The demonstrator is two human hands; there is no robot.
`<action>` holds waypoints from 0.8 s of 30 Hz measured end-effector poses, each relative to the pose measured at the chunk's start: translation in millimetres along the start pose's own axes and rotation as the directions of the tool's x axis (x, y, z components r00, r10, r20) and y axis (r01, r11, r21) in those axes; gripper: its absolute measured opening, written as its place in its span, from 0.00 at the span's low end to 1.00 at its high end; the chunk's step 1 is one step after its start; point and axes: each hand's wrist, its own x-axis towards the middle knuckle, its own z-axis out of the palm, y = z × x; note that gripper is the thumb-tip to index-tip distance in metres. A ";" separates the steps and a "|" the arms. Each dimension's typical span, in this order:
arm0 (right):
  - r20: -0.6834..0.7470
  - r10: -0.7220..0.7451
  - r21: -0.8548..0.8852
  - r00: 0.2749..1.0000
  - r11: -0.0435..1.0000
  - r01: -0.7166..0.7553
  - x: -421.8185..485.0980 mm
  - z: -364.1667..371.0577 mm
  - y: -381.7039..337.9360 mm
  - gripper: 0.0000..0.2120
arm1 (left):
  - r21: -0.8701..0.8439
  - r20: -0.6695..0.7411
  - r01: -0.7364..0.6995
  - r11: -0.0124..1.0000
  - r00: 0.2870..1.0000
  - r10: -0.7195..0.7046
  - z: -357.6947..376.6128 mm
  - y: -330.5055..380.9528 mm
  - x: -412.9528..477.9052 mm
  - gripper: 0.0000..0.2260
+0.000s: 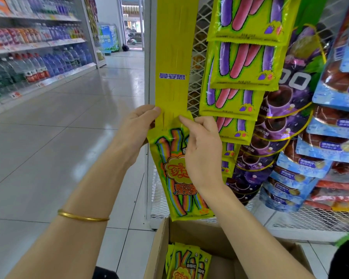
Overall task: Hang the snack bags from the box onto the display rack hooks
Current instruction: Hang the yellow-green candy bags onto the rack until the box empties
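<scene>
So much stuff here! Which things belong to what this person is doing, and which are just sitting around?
Part of the job: left hand, holding the yellow strip; right hand, pinching the rainbow bag; box; spare bags inside it.

Just around: purple-pink bags, grape bags, blue bags, bottles.

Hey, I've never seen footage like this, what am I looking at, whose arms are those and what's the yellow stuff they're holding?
No machine here: one camera worn on a person's head looks forward and down at their own bare hands in a shop aisle. The left hand pinches the edge of a long yellow strip hanging by the wire rack. The right hand pinches the top of a rainbow snack bag against that strip. Below, an open cardboard box holds more such bags.
</scene>
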 end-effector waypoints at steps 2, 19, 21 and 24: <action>0.040 0.028 0.036 0.999 0.999 -0.029 -1.1 -2.2 -0.4 0.20 | -0.048 -0.007 0.008 0.999 1.000 -0.008 0.2 0.5 0.0 0.08; -0.154 0.054 0.199 0.987 0.980 -0.023 10.3 -10.5 -12.8 0.16 | -0.054 0.048 0.093 0.994 0.995 -0.090 -0.6 5.4 -3.6 0.06; -0.166 0.034 0.186 0.986 0.982 -0.003 10.2 -9.9 -13.1 0.17 | -0.050 0.060 0.094 0.994 0.994 -0.091 -0.8 4.9 -3.8 0.06; -0.164 0.008 0.127 0.986 0.992 0.013 10.3 -6.0 -13.2 0.18 | -0.078 0.059 0.117 0.990 0.992 -0.112 1.6 5.0 -4.4 0.07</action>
